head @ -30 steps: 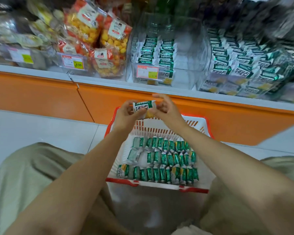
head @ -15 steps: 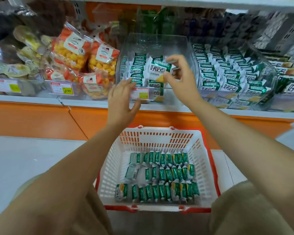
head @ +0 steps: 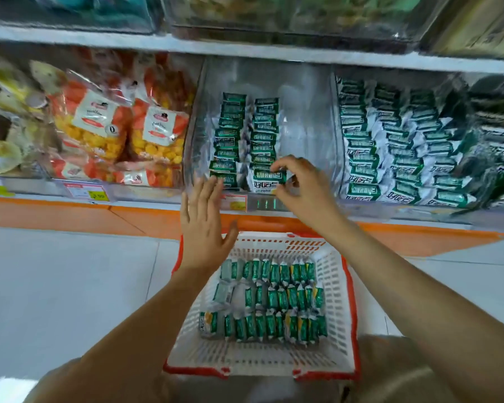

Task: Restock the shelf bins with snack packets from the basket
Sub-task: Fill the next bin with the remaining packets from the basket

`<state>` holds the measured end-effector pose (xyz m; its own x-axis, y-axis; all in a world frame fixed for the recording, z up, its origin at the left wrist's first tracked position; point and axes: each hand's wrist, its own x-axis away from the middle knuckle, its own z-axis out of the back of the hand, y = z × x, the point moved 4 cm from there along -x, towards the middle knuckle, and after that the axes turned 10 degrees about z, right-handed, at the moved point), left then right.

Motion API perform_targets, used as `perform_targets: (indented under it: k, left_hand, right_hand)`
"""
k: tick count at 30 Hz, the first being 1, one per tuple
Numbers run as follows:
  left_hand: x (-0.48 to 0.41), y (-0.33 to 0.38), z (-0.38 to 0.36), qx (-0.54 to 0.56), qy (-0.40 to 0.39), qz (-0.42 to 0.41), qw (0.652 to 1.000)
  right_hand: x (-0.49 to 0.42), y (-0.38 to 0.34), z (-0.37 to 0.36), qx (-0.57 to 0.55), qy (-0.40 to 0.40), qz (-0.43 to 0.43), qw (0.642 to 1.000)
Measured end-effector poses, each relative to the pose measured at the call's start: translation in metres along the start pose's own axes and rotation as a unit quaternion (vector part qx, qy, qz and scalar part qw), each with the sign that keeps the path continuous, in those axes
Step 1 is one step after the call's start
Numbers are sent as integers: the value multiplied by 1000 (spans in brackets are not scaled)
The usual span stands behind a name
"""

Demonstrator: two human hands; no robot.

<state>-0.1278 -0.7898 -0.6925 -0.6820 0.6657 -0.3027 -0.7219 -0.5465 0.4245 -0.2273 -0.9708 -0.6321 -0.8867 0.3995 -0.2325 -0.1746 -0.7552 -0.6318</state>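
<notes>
Free gap in clear bin (head: 306, 126) rt of packet rows (head: 263, 132); shelf board (head: 274, 53) close overhead.

The right hand (head: 303, 187) is pinching a green packet (head: 269, 176) at the front edge of the clear bin (head: 306, 112). The left hand (head: 204, 225) is hovering with straight fingers near the bin's front left corner.

Left hand (head: 207, 228) flat, fingers (head: 204, 194) spread; right hand (head: 303, 190) forward, fingers curled, seemingly pinching.
</notes>
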Motion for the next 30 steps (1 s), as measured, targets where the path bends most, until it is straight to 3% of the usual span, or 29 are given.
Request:
perform_targets:
  k: [17,26,30]
  left_hand:
    - [-20,53,21,-65,-222,-20,973]
    - [-37,56,14,-81,-237,11,968]
    - [-40,56,13,-92,-242,16,966]
  right_hand:
    - [-9,0,-15,-14,-169,-108,980]
    - [-16,16,-5,1,-121,-188,975]
    - [-23,24,-12,-47,-113,-243,962]
